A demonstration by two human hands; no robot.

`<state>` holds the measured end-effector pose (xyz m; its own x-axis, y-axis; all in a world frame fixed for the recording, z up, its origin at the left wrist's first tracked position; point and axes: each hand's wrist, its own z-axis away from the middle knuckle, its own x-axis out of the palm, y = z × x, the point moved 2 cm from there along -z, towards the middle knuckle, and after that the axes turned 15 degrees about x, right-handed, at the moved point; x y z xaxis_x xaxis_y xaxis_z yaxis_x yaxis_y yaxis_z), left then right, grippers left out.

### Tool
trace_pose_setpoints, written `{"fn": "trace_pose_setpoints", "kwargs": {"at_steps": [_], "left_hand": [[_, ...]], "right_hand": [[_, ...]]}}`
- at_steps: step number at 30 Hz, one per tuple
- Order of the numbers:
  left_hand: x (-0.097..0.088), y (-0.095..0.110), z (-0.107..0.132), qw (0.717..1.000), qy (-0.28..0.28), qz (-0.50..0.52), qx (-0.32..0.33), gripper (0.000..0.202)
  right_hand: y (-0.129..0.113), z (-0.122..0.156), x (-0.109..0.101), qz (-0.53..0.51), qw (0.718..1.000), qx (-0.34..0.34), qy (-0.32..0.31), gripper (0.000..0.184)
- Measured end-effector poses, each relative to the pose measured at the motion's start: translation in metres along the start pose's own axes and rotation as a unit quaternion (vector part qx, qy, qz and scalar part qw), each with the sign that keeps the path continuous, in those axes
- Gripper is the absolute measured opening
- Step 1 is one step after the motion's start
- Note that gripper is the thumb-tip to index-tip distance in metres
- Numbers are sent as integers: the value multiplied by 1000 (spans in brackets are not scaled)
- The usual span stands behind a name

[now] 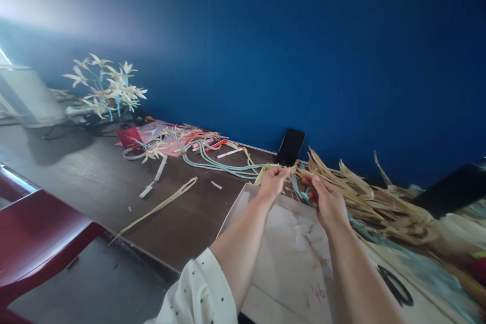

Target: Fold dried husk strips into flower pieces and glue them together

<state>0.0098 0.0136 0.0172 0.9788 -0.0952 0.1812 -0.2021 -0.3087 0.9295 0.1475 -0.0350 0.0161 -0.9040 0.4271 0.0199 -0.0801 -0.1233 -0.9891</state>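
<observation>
Above the far edge of a shallow white cardboard box (243,197), my left hand (274,182) pinches a small tan strip of dried husk (293,168) between thumb and fingers. Close by on the right, my right hand (327,201) has its thumb and fingers drawn together; whatever is in them is too small to make out. A light blue strip (298,190) hangs between the two hands. Dried corn husks (364,197) lie in a pile beyond my right hand. Loops of pale blue cord (216,164) rest left of my left hand.
A black phone (291,146) leans on the blue partition (243,61). White husk flowers (110,86) stand at left near a pale kettle-like container (34,96). A split strip (161,206) and paper scraps (154,182) lie on the table. Black scissor handles (397,286) show at right; a red chair (41,238) at left.
</observation>
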Motion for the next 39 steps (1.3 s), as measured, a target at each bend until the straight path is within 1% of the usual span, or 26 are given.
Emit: {"fn": "trace_pose_setpoints", "kwargs": {"at_steps": [3, 6, 9, 14, 16, 19, 23, 28, 31, 35, 39], "left_hand": [[2, 4, 3, 999, -33, 5, -2, 21], [5, 12, 6, 997, -75, 4, -17, 14], [6, 15, 6, 995, -97, 18, -28, 11], [7, 6, 5, 989, -105, 86, -53, 15], [6, 4, 5, 989, -104, 84, -58, 14], [6, 5, 5, 993, -94, 47, -58, 14], [6, 5, 4, 995, -90, -23, -28, 15], [6, 1, 3, 993, -76, -85, 43, 15], [6, 1, 3, 988, -59, -115, 81, 15], [8, 3, 5, 984, -58, -130, 103, 15], [7, 4, 4, 979, -78, -146, 120, 16]], "right_hand": [[1, 3, 7, 12, 996, 38, -80, 48], [1, 5, 12, 65, 991, 33, -114, 45], [0, 6, 11, 108, 989, 14, -99, 45], [-7, 9, 8, 155, 985, -6, -73, 48], [-8, 10, 8, 179, 981, -17, -71, 46], [-9, 10, 7, 222, 971, -47, -74, 43], [-9, 11, 9, 251, 963, -73, -69, 40], [-11, 13, 13, 273, 957, -84, -54, 38], [-9, 11, 12, 276, 957, -83, -34, 37], [-5, 6, 10, 281, 957, -78, -10, 38], [-5, 7, 10, 284, 955, -90, 6, 38]]}}
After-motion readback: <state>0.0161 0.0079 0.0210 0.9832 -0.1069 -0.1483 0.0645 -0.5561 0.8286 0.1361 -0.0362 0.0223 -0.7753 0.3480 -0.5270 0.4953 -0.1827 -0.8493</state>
